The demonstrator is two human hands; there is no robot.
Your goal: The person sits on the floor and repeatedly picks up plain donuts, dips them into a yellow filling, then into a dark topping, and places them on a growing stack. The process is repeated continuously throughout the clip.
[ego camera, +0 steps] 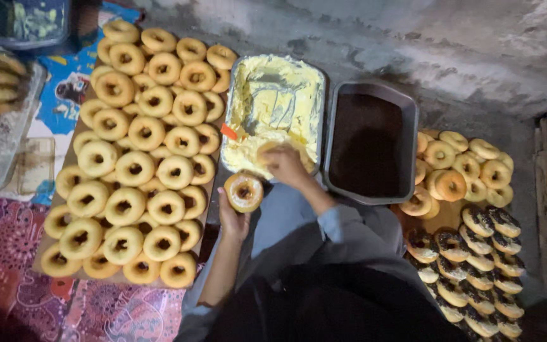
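A: Head view. Left hand (232,218) sat center frame, fingers curled up around a donut (244,192), clamped on it from below. Donut lay flat, hole facing the camera, some pale cream already on top.

B: Right hand?

A: Right hand (284,166) was just above and right of that donut, at the lower edge of the cream tray (273,101). Fingers together, bent down into the cream. Looked like it held a second donut (278,149) pressed against the cream, but I couldn't tell for sure, the knuckles covered it.

B: Key relation?

A: Held donut lay down-left of the right hand, near but apart. Left hand already had it, so left was nearer. A ring has no real long axis; its flat face pointed up, tilted slightly toward the tray. Tray's long axis ran top to bottom of the frame.

B: Tool in the tray?

A: Spatula (238,132) with an orange handle at the tray's left edge, blade in the cream, neither hand touching it.

B: Around that?

A: Dark tray (370,145) of brown sprinkles just right of the cream tray, walls touching or nearly. Plain donuts (137,152) stacked on a board filling the left half. More plain ones (460,168) at right, and sprinkled donuts (479,266) at lower right. Person's grey sleeve (343,225) ran from bottom center up to the right hand.
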